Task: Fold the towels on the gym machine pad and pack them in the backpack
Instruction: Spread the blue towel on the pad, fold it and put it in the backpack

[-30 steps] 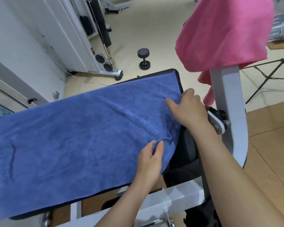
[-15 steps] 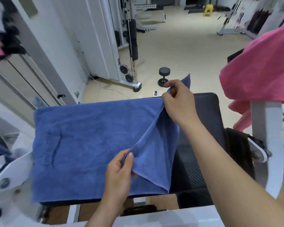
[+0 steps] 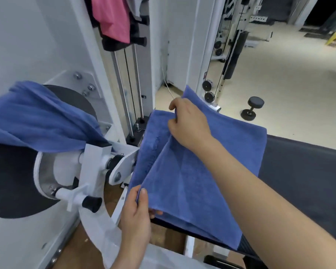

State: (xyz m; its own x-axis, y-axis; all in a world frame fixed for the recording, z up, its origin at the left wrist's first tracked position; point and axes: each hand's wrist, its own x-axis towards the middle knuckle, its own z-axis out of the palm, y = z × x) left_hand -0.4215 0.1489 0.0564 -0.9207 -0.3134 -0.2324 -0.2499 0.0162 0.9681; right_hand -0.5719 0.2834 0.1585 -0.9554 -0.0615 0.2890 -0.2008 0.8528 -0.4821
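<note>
The blue towel (image 3: pixel 198 177) lies doubled over on the dark machine pad (image 3: pixel 303 171). The left hand (image 3: pixel 137 212) has its grip clamped on the near corner, thumb on top and fingers beneath. The right hand (image 3: pixel 190 125) pinches the far corner, its fingers curled over the edge. A second blue towel (image 3: pixel 37 117) drapes over a roller (image 3: pixel 10 181) at the left.

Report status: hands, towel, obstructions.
Left hand pinches near corner of blue towel, right hand far corner. Towel folded over on pad. Second blue towel draped apart, left.
</note>
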